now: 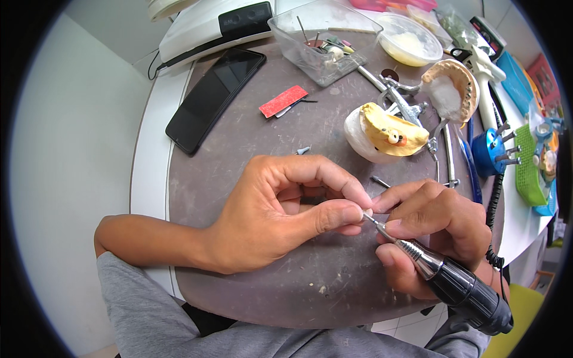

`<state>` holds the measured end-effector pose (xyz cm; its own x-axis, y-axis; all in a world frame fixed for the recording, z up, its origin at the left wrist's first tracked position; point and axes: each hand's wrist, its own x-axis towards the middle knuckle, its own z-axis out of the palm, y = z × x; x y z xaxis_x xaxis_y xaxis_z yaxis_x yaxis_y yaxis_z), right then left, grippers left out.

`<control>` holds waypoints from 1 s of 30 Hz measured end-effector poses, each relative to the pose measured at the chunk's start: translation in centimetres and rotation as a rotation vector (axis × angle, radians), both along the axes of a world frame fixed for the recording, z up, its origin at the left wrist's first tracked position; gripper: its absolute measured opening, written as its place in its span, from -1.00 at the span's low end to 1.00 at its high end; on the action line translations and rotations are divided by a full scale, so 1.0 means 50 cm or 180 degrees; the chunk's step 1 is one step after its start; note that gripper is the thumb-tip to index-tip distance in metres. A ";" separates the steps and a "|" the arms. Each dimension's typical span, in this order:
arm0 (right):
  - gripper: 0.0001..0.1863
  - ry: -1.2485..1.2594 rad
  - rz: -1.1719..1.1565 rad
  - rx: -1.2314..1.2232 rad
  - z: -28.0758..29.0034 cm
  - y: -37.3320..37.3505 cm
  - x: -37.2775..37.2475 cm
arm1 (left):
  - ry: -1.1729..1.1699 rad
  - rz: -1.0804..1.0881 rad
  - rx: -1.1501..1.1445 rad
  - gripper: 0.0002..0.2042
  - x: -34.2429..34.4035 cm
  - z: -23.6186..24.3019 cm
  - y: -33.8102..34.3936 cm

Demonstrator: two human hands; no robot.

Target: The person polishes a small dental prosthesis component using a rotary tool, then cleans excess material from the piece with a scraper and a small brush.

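My left hand [280, 215] is closed, its thumb and fingertips pinching a small pale piece [368, 212] that is mostly hidden, so I cannot tell its exact kind. In my right hand [444, 221] lies a black and silver rotary handpiece [456, 283], gripped near its front like a pen. The thin metal bur [370, 218] at its tip meets the pale piece between my left fingertips. Just beyond my hands, a plaster dental model [373, 137] with a yellow top sits in a metal articulator [406, 107]. The opposing model [450, 89] leans back at its far right.
A black phone [215, 98] and a red abrasive strip [283, 101] lie on the brown bench top [239, 292]. Farther back are a clear bin [298, 53] of small tools and a round tub [412, 39]. To the right stand a blue bur holder [488, 149] and a green basket [528, 164].
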<state>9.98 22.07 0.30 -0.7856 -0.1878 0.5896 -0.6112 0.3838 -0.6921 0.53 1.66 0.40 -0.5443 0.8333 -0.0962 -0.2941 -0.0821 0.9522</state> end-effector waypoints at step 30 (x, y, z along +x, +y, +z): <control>-0.75 -0.0131 -0.0119 -0.0075 -0.001 -0.004 0.006 | 0.0160 -0.0068 -0.0060 -0.88 -0.002 -0.001 -0.002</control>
